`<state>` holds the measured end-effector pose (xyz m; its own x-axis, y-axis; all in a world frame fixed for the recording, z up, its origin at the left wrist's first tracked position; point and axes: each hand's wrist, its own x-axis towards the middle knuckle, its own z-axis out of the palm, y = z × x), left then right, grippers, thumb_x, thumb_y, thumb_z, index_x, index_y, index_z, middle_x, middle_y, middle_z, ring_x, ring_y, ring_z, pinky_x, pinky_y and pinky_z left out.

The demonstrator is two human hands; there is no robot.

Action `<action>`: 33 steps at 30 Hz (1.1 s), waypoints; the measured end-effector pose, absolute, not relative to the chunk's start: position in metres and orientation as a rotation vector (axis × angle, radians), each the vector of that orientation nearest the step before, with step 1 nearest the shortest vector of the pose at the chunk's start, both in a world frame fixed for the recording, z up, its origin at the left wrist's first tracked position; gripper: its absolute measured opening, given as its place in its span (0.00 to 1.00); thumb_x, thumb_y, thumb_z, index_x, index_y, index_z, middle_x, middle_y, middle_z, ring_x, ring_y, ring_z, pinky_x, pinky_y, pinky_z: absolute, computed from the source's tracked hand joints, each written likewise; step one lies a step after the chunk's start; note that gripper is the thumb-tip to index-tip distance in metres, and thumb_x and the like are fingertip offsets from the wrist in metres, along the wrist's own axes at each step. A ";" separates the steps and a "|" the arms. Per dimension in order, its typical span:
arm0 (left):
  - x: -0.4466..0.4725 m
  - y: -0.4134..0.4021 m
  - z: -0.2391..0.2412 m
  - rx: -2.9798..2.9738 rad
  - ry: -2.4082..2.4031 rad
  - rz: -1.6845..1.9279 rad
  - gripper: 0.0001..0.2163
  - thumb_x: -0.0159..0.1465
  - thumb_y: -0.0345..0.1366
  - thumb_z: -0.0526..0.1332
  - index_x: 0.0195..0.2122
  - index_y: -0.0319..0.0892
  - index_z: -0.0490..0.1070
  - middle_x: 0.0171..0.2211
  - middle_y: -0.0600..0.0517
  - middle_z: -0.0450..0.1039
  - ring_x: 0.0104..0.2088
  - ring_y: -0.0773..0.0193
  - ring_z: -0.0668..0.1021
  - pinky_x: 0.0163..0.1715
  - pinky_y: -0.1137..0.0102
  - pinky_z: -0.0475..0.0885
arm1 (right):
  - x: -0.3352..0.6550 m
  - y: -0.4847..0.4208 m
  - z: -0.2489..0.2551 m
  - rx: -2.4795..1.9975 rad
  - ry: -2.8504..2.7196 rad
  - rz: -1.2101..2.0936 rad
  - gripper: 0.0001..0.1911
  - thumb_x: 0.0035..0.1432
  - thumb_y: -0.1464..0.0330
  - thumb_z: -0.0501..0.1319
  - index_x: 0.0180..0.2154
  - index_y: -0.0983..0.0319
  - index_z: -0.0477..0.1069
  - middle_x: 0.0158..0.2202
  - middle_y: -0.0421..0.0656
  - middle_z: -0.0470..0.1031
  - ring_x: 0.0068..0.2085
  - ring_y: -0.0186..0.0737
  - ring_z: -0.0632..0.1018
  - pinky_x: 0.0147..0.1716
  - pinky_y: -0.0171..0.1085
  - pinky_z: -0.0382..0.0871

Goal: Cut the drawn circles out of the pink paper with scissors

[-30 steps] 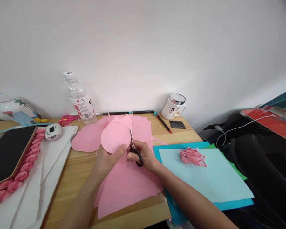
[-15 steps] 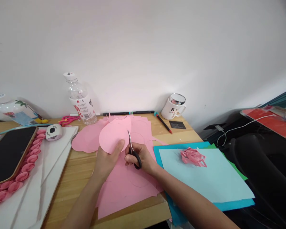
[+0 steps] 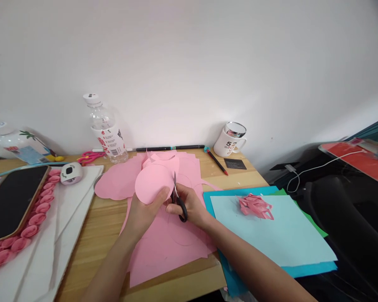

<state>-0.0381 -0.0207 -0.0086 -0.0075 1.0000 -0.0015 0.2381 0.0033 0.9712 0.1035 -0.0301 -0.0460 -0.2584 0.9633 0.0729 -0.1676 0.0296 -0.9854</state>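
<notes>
My left hand (image 3: 147, 214) pinches a round piece of pink paper (image 3: 153, 182) by its lower right edge, thumb on top. In my right hand (image 3: 190, 205) is a pair of black-handled scissors (image 3: 182, 207), fingers through the loops, blades pointing away from me along the right edge of that paper. A cut strip of pink paper curls up behind the round piece. Beneath both hands lie pink paper sheets (image 3: 164, 256) with pencilled circles. Several cut pink circles (image 3: 115, 180) overlap to the left.
A phone (image 3: 17, 201) and pink paper rolls (image 3: 38, 220) lie on a white board at left. Bottles (image 3: 108, 138), pink scissors (image 3: 90, 157), pens (image 3: 156, 149) and a mug (image 3: 229, 140) line the wall. At right, crumpled pink scraps (image 3: 255, 206) sit on pale blue paper (image 3: 271, 239).
The round paper has turned and shifted slightly right and down in my left hand. The scissors now sit along its right side, and the trimmed strip hangs further behind it.
</notes>
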 end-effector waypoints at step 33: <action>-0.042 -0.018 -0.006 1.353 1.460 1.053 0.18 0.49 0.46 0.64 0.35 0.37 0.75 0.33 0.47 0.79 0.37 0.54 0.79 0.32 0.67 0.75 | 0.101 -0.031 -0.039 -1.004 -1.272 1.408 0.22 0.38 0.55 0.70 0.24 0.62 0.63 0.16 0.32 0.56 0.20 0.27 0.56 0.19 0.30 0.50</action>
